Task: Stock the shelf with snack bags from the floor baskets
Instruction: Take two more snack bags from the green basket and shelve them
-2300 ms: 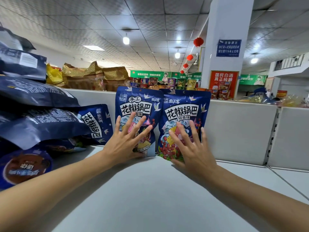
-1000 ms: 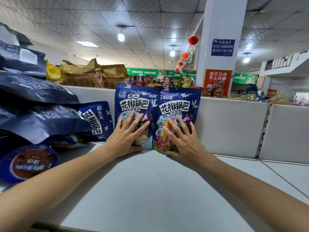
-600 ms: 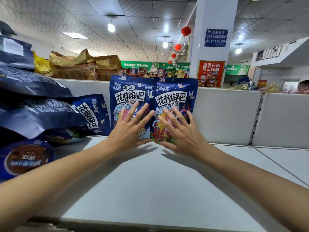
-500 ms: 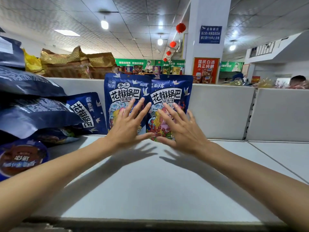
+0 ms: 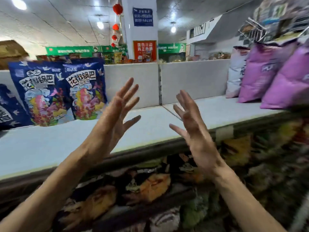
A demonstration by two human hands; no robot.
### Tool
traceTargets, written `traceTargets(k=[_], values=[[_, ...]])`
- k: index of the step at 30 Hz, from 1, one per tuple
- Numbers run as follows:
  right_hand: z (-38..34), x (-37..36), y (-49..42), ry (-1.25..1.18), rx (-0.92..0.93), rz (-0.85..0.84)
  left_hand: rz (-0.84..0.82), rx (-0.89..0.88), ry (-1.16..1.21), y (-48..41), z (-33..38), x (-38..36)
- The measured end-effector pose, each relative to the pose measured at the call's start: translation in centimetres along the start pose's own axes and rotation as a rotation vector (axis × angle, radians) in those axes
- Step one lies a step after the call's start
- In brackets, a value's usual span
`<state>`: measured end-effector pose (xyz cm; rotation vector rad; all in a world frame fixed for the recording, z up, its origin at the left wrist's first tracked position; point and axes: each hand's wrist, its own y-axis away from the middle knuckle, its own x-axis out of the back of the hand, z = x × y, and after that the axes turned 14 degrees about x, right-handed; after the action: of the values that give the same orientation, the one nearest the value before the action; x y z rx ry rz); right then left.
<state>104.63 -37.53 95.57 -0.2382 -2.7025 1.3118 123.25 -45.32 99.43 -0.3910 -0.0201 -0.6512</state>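
Two dark blue snack bags stand upright side by side against the back panel of the top shelf (image 5: 50,144), the left bag (image 5: 40,91) and the right bag (image 5: 87,87). My left hand (image 5: 117,114) hovers over the shelf to the right of them, fingers straight and spread, touching nothing. My right hand (image 5: 192,129) is raised beside it, also spread and empty. Both hands are apart from the bags. The view is blurred by motion.
Purple snack bags (image 5: 267,71) and a pale bag (image 5: 235,71) stand at the shelf's right end. Another blue bag (image 5: 8,106) lies at the far left. Below the shelf edge a lower shelf holds several orange and green packets (image 5: 147,186). A white pillar (image 5: 140,30) rises behind.
Both hands have come off the two blue bags and drawn back to the right. The view has swung right and down, bringing the purple bags and the lower shelf into sight.
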Motion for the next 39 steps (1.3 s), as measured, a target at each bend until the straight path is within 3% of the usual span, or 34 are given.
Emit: traceTargets(k=[12,18,24,32,39], values=[[-11.5,25.8,23.1,0.212,-0.213,0.587,-0.414,0.207,0.373,0.8,-4.1,-37.4],[-15.0,37.0,35.4,0.352,-0.314,1.018,-0.703,0.376,0.455,1.9,-10.7,-54.6],[-15.8,48.2,43.2,0.57,-0.404,1.246,-0.912,0.51,0.499,-0.8,-17.3,-70.5],[-14.9,60.7,50.9,0.586,-0.477,1.537,-1.097,0.703,0.444,-5.4,-23.0,-87.8],[-12.2,70.3,58.0,0.508,-0.622,1.804,-1.198,0.817,0.24,-7.4,-28.2,-101.2]])
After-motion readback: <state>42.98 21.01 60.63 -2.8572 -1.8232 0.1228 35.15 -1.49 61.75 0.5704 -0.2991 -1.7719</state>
